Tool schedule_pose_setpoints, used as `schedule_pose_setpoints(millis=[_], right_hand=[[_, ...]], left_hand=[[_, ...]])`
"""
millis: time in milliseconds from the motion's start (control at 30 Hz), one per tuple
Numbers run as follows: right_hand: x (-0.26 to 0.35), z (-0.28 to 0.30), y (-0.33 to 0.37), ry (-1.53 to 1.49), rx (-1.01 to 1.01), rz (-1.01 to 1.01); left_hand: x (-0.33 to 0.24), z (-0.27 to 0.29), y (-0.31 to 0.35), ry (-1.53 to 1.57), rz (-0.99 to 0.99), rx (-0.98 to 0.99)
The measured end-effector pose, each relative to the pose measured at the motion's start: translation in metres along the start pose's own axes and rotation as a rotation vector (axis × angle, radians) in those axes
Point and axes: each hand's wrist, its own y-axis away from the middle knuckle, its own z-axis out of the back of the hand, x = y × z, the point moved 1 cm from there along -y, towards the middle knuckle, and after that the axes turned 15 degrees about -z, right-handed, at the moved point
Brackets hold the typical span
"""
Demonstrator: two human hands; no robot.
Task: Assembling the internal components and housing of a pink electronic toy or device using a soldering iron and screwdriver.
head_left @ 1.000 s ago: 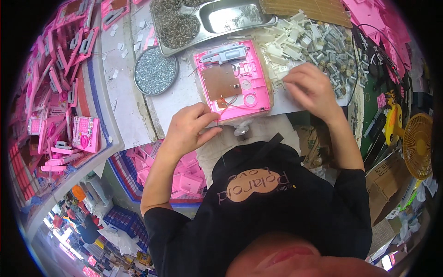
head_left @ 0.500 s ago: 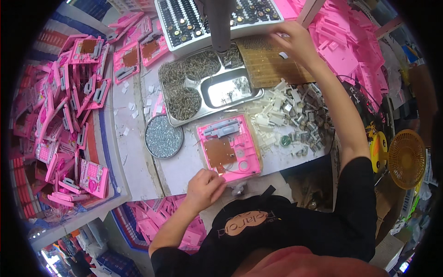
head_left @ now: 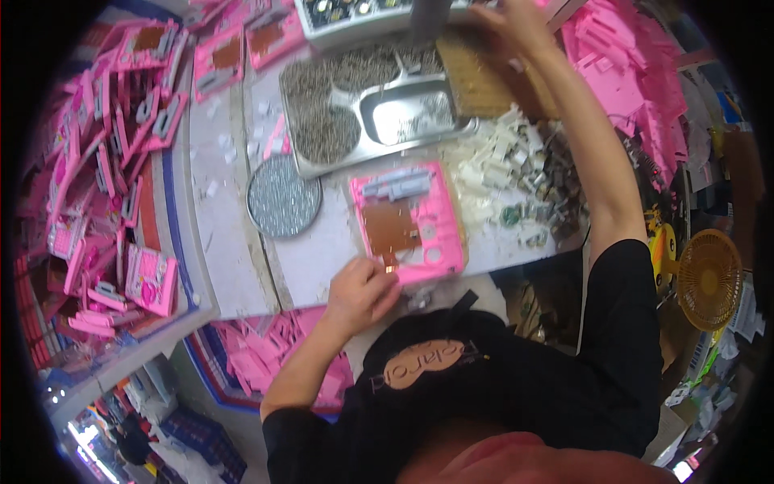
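The pink casing is corner-pinched by the left hand; beyond it, the blurred right hand's grip cannot be told.

pink casing, open side up

The left grip touches the near left corner of a pink case on the counter. The right grip is far off, near a white box. A tray and a round dish hold metal bits.
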Motion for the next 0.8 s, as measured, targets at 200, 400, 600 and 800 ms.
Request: schedule_pose_setpoints(millis=[200, 400, 600, 800], right_hand=[[0.113, 0.042, 0.209, -0.161, 0.324, 0.110], [0.131, 0.022, 0.302, -0.095, 0.352, 0.124], [0.130, 0.017, 0.297, -0.089, 0.452, 0.136], [0.134, 0.018, 0.295, -0.065, 0.465, 0.136]], left_hand=[[-0.001, -0.005, 0.010, -0.010, 0.024, -0.067], [0.000, -0.005, 0.009, -0.009, 0.028, -0.045], [0.001, -0.006, 0.009, -0.022, 0.018, -0.033], [0.000, -0.004, 0.009, -0.033, 0.030, -0.012]])
